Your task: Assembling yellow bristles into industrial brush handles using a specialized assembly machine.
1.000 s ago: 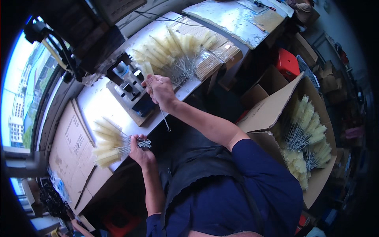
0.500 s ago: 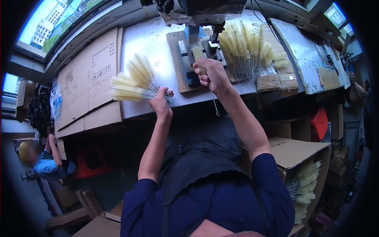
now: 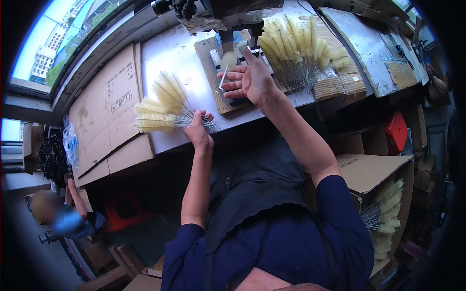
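My left hand (image 3: 198,130) grips the twisted wire stems of a fan of pale yellow bottle brushes (image 3: 159,107) over the front edge of the white workbench (image 3: 174,53). My right hand (image 3: 250,79) is raised palm-up just in front of a small machine (image 3: 221,12), with one brush (image 3: 224,65) held by its wire stem between thumb and fingers, its yellow head pointing at the machine. A wooden board (image 3: 209,77) lies under that hand.
A large pile of yellow brushes (image 3: 303,46) lies on the bench to the right. A cardboard box with more brushes (image 3: 386,208) stands at lower right. Flattened cardboard sheets (image 3: 109,102) lie at left. Another person (image 3: 58,213) is at lower left.
My right hand has turned palm-up and lifted the single brush toward the machine. The left hand with its bundle stays at the bench edge. The view has swung.
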A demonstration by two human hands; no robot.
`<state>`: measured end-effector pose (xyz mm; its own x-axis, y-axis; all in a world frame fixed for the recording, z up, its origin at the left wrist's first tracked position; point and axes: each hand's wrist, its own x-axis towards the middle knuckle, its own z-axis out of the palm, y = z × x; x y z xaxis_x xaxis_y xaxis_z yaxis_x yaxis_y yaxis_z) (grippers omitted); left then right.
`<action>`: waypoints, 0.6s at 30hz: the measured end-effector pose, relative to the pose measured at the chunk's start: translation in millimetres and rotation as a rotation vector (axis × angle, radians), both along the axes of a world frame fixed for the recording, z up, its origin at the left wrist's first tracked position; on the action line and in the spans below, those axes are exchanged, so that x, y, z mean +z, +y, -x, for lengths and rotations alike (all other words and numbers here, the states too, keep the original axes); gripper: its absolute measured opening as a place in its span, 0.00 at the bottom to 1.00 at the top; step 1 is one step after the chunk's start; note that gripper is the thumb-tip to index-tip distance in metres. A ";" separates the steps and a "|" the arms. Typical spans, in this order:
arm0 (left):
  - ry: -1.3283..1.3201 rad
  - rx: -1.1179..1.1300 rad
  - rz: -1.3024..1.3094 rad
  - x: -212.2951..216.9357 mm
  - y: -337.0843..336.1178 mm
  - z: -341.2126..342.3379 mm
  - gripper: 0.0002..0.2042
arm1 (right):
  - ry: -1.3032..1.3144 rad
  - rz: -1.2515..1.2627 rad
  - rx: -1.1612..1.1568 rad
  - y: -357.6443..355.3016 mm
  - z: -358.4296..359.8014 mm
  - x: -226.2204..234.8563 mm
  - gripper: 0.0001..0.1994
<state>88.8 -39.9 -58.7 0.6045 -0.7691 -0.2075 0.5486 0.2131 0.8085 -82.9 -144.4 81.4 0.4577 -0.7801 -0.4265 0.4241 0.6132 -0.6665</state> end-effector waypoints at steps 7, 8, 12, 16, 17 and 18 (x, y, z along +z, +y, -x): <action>-0.020 0.006 -0.044 1.8 1.0 3.1 0.05 | -0.026 0.031 0.005 8.7 -23.2 -20.4 0.18; -0.019 0.011 -0.047 2.2 0.9 3.9 0.05 | -0.065 0.031 0.052 8.9 -23.7 -23.9 0.14; -0.002 -0.022 -0.014 -3.0 1.8 -1.9 0.05 | 0.069 0.109 0.033 24.1 -14.2 -25.1 0.12; -0.001 -0.048 -0.020 2.1 3.1 -1.8 0.04 | 0.258 0.331 -0.073 21.4 20.6 -36.8 0.16; -0.014 -0.046 -0.028 4.2 3.0 -1.0 0.04 | 0.280 0.328 -0.115 17.3 28.7 -37.6 0.17; -0.027 -0.045 -0.036 5.7 3.4 0.0 0.04 | 0.284 0.323 -0.117 14.3 34.1 -38.3 0.17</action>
